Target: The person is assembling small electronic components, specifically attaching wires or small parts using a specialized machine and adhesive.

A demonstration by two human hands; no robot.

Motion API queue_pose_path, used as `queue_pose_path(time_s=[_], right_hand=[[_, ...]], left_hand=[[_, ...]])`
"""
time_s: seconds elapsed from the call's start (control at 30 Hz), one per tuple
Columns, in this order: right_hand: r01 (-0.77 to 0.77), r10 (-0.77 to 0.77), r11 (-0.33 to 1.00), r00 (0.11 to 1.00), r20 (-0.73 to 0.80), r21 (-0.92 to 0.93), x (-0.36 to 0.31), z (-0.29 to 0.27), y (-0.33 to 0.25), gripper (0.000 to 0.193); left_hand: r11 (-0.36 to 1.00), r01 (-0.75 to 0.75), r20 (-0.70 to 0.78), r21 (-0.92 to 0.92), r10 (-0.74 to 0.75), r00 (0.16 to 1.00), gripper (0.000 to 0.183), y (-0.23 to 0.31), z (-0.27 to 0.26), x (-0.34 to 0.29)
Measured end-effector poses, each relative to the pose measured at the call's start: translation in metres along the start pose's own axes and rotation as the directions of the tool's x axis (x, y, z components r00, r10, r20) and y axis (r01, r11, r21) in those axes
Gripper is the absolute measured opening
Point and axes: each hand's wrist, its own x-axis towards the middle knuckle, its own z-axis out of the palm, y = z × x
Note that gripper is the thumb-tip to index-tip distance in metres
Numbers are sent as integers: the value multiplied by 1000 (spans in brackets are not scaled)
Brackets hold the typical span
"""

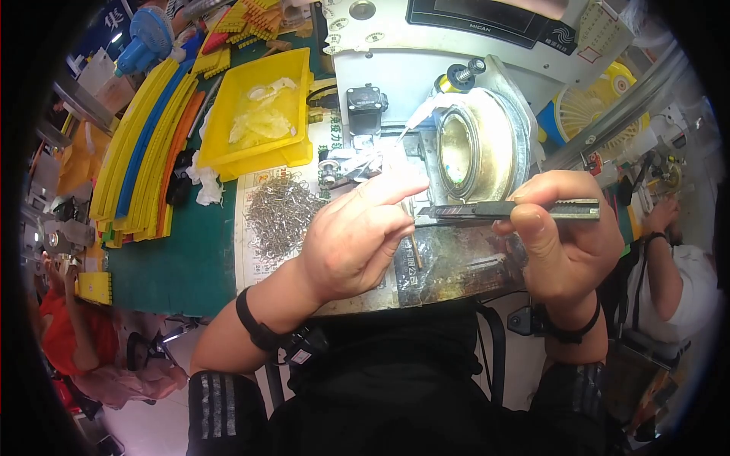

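Note:
My right hand (563,235) grips a snap-off utility knife (487,210) between thumb and fingers, its blade pointing left toward my left hand (350,243). The left hand's fingers are curled together with the index finger reaching right, just short of the blade. What the left fingers hold, if anything, is hidden. A thin brownish rod (417,251) shows just past those fingertips; I cannot tell whether they touch it. Beside my left wrist lies a heap of small metal wire pieces (281,216) on printed paper.
A machine with a round metal ring (487,144) stands beyond my hands, with a small clamp-like fixture (334,169) to its left. A yellow tray (300,156) and yellow, blue and orange strips (137,152) lie on the left. People work at both sides.

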Motion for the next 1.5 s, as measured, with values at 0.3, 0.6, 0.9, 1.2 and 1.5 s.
queue_pose_path(time_s=[0.3, 0.6, 0.9, 1.2, 1.5], right_hand=[[108, -95, 991, 984, 149, -78, -1, 3, 5, 15], [-756, 860, 425, 509, 37, 497, -97, -33, 49, 38], [-696, 695, 714, 691, -199, 77, -81, -71, 63, 29], [-426, 446, 865, 895, 14, -266, -115, -123, 75, 20], [-119, 382, 803, 855, 351, -584, -132, -111, 75, 21]], left_hand=[[997, -67, -20, 28, 67, 998, 22, 2, 1, 2], [997, 55, 12, -61, -54, 998, 16, -1, 0, -4], [991, 75, -56, 114, -69, 996, 13, 10, 6, -2], [977, 149, -37, 156, -145, 989, 6, 15, 6, 0], [973, 185, -21, 140, -184, 983, 5, 15, 8, 0]])
